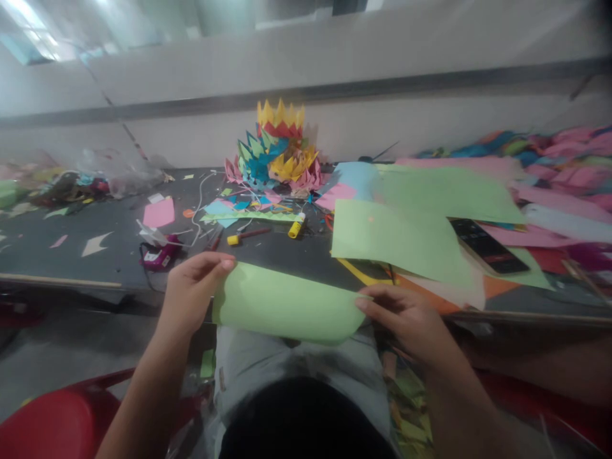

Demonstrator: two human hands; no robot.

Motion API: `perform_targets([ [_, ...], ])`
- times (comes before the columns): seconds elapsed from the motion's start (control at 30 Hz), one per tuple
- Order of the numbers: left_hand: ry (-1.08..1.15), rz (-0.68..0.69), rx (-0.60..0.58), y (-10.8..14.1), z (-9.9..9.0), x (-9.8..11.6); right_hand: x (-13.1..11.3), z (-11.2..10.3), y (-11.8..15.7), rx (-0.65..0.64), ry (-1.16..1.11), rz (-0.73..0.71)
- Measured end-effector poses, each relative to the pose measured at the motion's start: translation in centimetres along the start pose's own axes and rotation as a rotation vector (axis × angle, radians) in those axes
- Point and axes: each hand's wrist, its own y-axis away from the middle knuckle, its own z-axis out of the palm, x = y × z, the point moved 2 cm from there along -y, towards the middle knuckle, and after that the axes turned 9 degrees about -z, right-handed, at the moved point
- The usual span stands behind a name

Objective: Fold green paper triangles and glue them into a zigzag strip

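Between my two hands a light green sheet of paper (pixel 287 303) is stretched out above my lap, at the table's front edge. My left hand (pixel 191 287) pinches its upper left corner between thumb and fingers. At the right end, my right hand (pixel 399 312) grips the upper corner in the same way. The sheet's lower edge bows slightly downward. Just past it on the table lie a yellow-capped glue stick (pixel 295 227) and a thin dark red tool with a yellow end (pixel 248 236).
Folded paper crowns (pixel 280 150) stand against the wall. Large green sheets (pixel 396 239) and a phone (pixel 488 245) lie to the right. On the left are a purple device (pixel 160 254), a pink scrap (pixel 159 212) and a plastic bag (pixel 127 172). A red stool (pixel 62 421) stands at lower left.
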Motion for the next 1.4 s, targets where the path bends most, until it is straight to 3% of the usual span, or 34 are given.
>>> perform_targets([
  [0.63,0.001,0.037,-0.027,-0.2,-0.1,-0.2,-0.1,0.0,0.1,0.002,0.048,-0.027],
  [0.97,-0.116,0.037,-0.114,-0.9,-0.3,-1.4,0.5,0.0,-0.9,-0.107,0.148,-0.012],
  [1.07,-0.239,0.029,-0.213,-2.2,0.1,-2.8,1.4,0.3,-2.4,-0.156,0.261,-0.015],
  [1.17,-0.47,0.108,-0.293,-4.5,0.8,-4.5,2.4,1.1,-5.6,-0.229,0.441,-0.077],
  [1.3,-0.801,0.247,-0.312,-7.8,2.4,-6.2,3.6,2.9,-11.1,-0.31,0.716,-0.158],
  [1.4,-1.096,0.252,-0.27,-9.6,3.8,-6.2,4.3,4.5,-14.8,-0.349,0.934,-0.144],
])
